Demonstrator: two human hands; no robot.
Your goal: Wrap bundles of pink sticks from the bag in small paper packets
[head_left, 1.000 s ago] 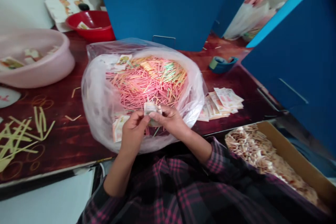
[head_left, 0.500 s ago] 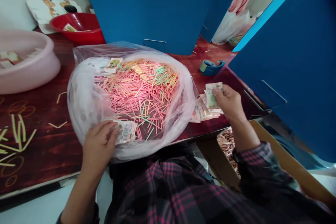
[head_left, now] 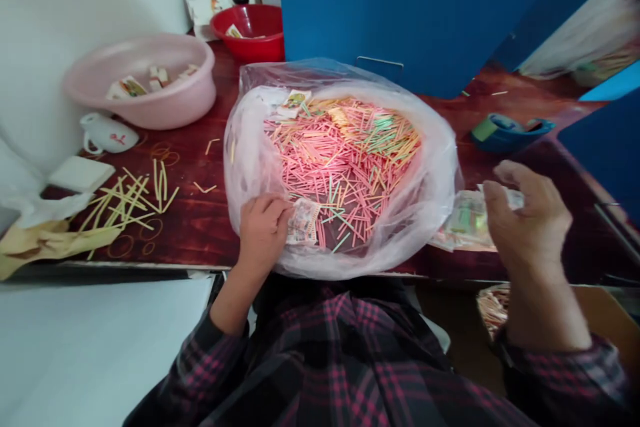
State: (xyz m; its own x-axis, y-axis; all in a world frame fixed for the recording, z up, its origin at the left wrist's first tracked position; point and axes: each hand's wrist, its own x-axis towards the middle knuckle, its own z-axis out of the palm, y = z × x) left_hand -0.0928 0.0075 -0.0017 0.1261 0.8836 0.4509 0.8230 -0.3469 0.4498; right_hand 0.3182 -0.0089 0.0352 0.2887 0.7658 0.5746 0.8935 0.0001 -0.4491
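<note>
My left hand (head_left: 265,230) is closed at the near left rim of a clear plastic bag (head_left: 430,213), pinching a small printed packet (head_left: 303,221). Short thin sticks (head_left: 320,153), mostly pink with some orange and green, fill the open bag. Toward its far left lies another printed packet (head_left: 295,103). On the right, my right hand (head_left: 530,220) hovers, thumb and fingers apart, with nothing visible between them. Just left of it, a loose pile of printed packets (head_left: 465,223) rests on the table, a greenish one on top.
A pink basin (head_left: 200,90) and a red bowl (head_left: 250,47) hold small packs at back left. Yellowish sticks (head_left: 125,200) and a white mug (head_left: 107,133) are on the left. A blue tape dispenser (head_left: 510,137) stands behind the pile; a blue panel (head_left: 380,7) rises behind the bag.
My right hand has let go of the greenish packet, which now lies on the pile. My left hand keeps its packet. The view has swung left, showing the mug and more of the yellowish sticks.
</note>
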